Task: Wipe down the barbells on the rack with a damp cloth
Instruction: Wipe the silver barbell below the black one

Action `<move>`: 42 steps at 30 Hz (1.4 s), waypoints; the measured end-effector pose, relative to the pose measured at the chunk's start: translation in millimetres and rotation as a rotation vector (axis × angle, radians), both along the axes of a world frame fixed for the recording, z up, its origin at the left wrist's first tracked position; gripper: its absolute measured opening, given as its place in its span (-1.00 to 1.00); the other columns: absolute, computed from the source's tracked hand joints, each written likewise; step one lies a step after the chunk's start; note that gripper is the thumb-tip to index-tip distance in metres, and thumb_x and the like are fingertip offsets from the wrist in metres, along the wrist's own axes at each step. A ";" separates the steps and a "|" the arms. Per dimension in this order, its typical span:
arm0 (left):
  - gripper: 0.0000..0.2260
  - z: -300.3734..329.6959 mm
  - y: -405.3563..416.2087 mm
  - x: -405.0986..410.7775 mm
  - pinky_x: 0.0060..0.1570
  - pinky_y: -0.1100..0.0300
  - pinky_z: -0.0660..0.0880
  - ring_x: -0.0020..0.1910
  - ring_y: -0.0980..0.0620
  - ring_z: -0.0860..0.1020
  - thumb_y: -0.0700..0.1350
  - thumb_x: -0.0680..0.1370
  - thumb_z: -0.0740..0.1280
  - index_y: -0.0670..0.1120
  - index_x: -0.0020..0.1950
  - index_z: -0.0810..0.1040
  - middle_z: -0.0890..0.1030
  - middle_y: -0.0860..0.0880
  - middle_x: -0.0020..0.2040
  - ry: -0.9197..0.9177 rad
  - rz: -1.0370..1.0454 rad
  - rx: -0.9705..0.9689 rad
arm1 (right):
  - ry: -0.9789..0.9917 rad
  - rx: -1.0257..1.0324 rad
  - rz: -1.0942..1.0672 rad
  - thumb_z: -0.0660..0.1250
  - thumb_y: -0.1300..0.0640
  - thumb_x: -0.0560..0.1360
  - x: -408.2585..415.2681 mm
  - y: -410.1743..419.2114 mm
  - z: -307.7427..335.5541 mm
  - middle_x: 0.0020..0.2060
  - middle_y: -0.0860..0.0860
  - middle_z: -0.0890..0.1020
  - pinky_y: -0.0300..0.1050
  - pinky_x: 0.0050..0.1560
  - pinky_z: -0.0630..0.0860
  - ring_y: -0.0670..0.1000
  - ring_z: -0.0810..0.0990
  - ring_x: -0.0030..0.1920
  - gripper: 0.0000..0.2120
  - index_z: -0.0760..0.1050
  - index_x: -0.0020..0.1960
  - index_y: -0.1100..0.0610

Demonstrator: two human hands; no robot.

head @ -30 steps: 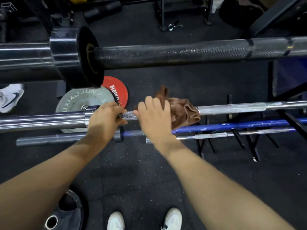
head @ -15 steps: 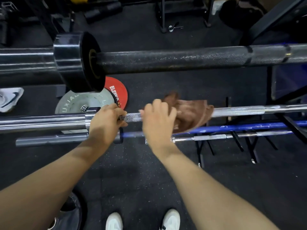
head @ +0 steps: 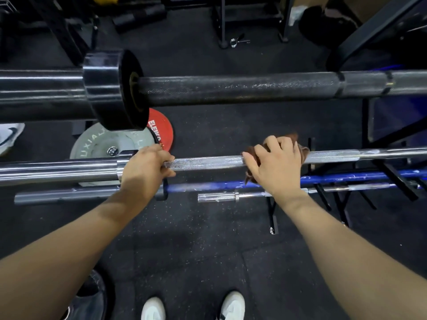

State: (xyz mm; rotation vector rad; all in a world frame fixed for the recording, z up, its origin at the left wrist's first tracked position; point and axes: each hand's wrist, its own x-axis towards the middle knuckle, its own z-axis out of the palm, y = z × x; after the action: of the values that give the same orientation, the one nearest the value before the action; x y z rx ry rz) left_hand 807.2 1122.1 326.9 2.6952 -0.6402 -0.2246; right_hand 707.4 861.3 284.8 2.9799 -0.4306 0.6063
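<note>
We note, far left, a white shoe cut off by the frame edge. The black barbell runs across the top of the view, both ends leaving the frame; its wide collar hides part of a grey plate and a red plate lying on the floor, so their lettering reads only in fragments. Below it the silver barbell crosses the view. Our left hand curls its grip round this bar just beside the sleeve shoulder, covering that joint. Further right, our right hand grips the brown cloth wrapped on the knurled shaft; the hand hides most of the cloth, only edges showing above and below. We cannot tell how damp it is. Behind and lower sit a blue barbell and a thin chrome bar, partly masked by both forearms. The rack itself shows only as dark struts at right. White shoe toes are clipped by the bottom edge.
</note>
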 end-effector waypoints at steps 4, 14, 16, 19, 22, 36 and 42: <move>-0.69 0.8 1.2 2.7 -0.11 0.24 0.30 -0.05 -0.04 0.48 -0.18 0.46 0.46 -0.15 0.20 0.59 0.54 -0.06 -0.01 0.034 -0.013 0.002 | 0.015 -0.128 0.168 0.11 -0.25 0.54 -4.9 -20.3 4.0 -0.14 0.06 0.54 -0.05 -0.30 0.41 0.16 0.43 -0.11 -0.53 0.58 -0.13 0.11; -0.72 -5.4 7.1 -1.1 -0.16 0.20 0.26 -0.08 0.04 0.41 -0.22 0.46 0.44 -0.13 0.16 0.61 0.53 -0.01 -0.06 -0.015 0.046 -0.067 | -0.220 -0.072 0.153 0.22 -0.10 0.45 36.0 72.0 -7.8 -0.31 0.07 0.48 -0.03 -0.27 0.25 0.09 0.27 -0.20 -0.67 0.47 -0.33 0.12; -0.75 -3.7 8.5 -1.2 -0.16 0.17 0.32 -0.04 -0.02 0.45 -0.21 0.45 0.45 -0.13 0.13 0.63 0.52 -0.01 -0.09 -0.029 0.033 -0.047 | -0.197 -0.045 0.238 0.20 -0.11 0.44 51.2 112.0 -6.1 -0.29 0.05 0.50 -0.01 -0.23 0.21 0.07 0.29 -0.17 -0.69 0.48 -0.32 0.10; -0.75 1.4 7.3 -0.9 -0.15 0.15 0.36 -0.01 -0.08 0.49 -0.18 0.45 0.45 -0.14 0.13 0.63 0.53 -0.04 -0.08 -0.021 0.000 -0.004 | -0.145 -0.094 0.326 0.23 -0.13 0.46 52.0 104.0 -3.3 -0.26 0.04 0.50 -0.07 -0.30 0.28 0.07 0.33 -0.15 -0.69 0.48 -0.29 0.09; -0.69 4.4 5.5 -0.3 -0.09 0.15 0.34 0.06 -0.10 0.49 -0.16 0.45 0.46 -0.15 0.18 0.61 0.56 -0.09 0.00 -0.002 -0.021 0.028 | -0.093 -0.157 0.266 0.25 -0.15 0.48 21.1 36.5 -0.4 -0.26 0.05 0.47 -0.08 -0.39 0.31 0.12 0.42 -0.20 -0.67 0.48 -0.28 0.09; -0.74 7.8 2.8 -2.2 -0.10 0.10 0.44 -0.03 -0.09 0.51 -0.20 0.42 0.48 -0.16 0.10 0.63 0.55 -0.05 -0.08 -0.011 0.008 0.041 | -0.111 -0.173 0.201 0.21 -0.11 0.51 20.9 41.6 -4.5 -0.27 0.03 0.48 0.01 -0.13 0.29 0.10 0.44 -0.20 -0.68 0.49 -0.28 0.07; -0.70 12.6 2.3 -1.0 -0.07 0.09 0.44 -0.05 -0.16 0.53 -0.19 0.39 0.50 -0.19 0.11 0.63 0.56 -0.11 -0.06 0.027 0.016 0.069 | -0.019 -0.162 0.032 0.14 -0.12 0.58 -15.5 -31.6 3.7 -0.18 0.07 0.50 0.03 -0.18 0.39 0.15 0.44 -0.13 -0.59 0.54 -0.24 0.14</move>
State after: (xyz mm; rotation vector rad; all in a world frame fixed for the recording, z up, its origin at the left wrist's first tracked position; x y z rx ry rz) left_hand 806.2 1124.5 339.6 2.7569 -0.6137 -0.2830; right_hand 691.9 829.7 288.5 2.8340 -0.3196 0.6395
